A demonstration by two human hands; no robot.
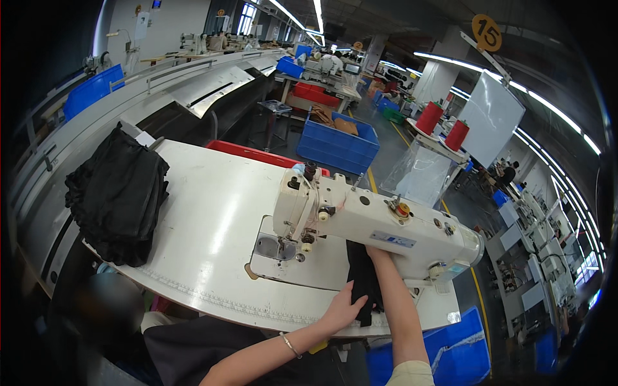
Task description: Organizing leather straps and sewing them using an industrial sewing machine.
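Note:
A white industrial sewing machine (347, 206) stands on a white worktable (193, 212), and a strip of black fabric (362, 283) lies beside its needle plate, partly under the machine's arm. My left hand (344, 309) is at the left edge of that strip, thumb and fingers apart, touching or very near it. My right hand (376, 254) reaches in under the machine's arm at the strip's right side, its fingers hidden. A thick stack of black fabric pieces (116, 193) rests on the table's left end.
Behind the table are a red bin (238, 150) and a blue crate (335, 151) with brown items. Red thread cones (428, 119) stand behind the machine. Another blue bin (457, 347) sits below right. Rows of machines and distant workers line the aisle.

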